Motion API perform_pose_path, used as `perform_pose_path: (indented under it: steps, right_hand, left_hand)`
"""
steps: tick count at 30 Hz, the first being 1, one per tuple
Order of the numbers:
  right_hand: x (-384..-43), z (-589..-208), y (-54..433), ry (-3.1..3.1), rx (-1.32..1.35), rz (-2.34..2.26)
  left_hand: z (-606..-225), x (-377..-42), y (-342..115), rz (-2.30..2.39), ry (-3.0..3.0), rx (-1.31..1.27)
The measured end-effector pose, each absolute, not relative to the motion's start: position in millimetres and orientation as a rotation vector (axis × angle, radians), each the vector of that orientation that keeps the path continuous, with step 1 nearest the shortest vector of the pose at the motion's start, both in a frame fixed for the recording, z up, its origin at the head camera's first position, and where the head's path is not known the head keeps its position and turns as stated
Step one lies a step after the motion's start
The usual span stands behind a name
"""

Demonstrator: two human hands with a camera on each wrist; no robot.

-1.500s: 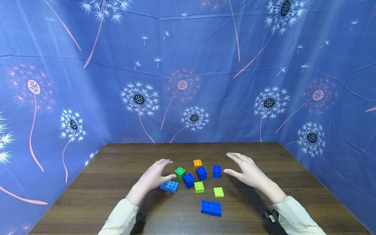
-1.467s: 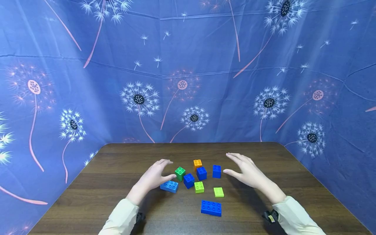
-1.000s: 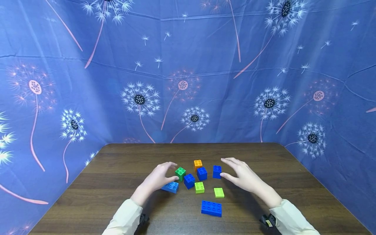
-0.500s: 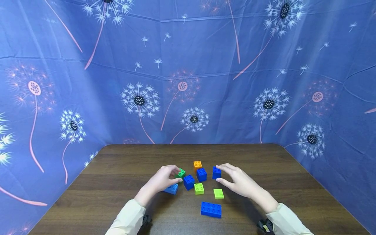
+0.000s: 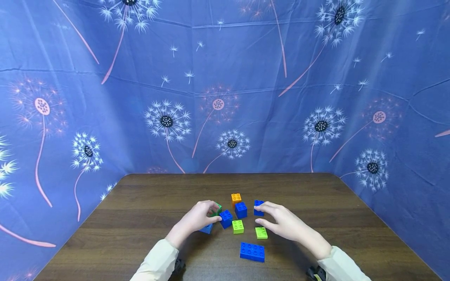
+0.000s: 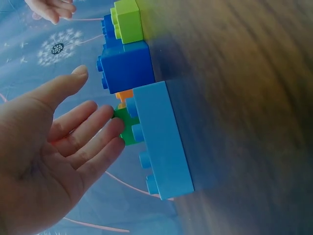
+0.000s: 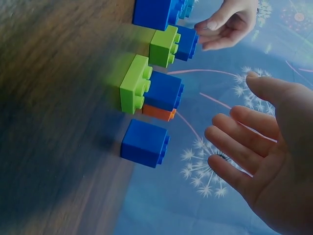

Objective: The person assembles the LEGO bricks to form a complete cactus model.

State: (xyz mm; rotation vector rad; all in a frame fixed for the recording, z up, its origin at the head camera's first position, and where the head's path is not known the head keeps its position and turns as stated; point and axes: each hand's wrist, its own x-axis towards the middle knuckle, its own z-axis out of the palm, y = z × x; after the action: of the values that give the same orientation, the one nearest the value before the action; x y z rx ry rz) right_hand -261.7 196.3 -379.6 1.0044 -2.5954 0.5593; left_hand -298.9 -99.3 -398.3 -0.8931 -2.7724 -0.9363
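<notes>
My left hand (image 5: 195,217) is over the light blue brick (image 5: 206,228) and partly hides it and the green brick (image 5: 218,209). In the left wrist view its fingers are relaxed, their tips overlapping the green brick (image 6: 128,128), the palm bare. Right of the thumb sits a blue square brick (image 5: 226,219). My right hand (image 5: 286,223) hovers at the right of the group, fingers loosely bent around nothing. Its fingertips overlap another blue brick (image 5: 258,207), and its thumb is above the flat lime brick (image 5: 261,233).
Between the hands stand an orange brick (image 5: 236,199), a third blue square brick (image 5: 241,210) and a taller lime brick (image 5: 238,226). A long blue brick (image 5: 252,252) lies nearer the front of the wooden table (image 5: 140,218). Behind hangs a blue dandelion-print cloth (image 5: 267,156).
Both hands have moved inward and lower toward the bricks, the left one rightward, the right one leftward. The left hand now covers more of the green and light blue bricks. The bricks stay put.
</notes>
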Motion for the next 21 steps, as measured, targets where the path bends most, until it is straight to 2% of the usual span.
perform_pose_path:
  steps: [21]
  right_hand:
    - [-255.1,-395.8,184.2,-2.668,1.208,0.690]
  left_hand:
    - [-404.8,-301.5,-90.8,-0.864,-2.775,-0.839]
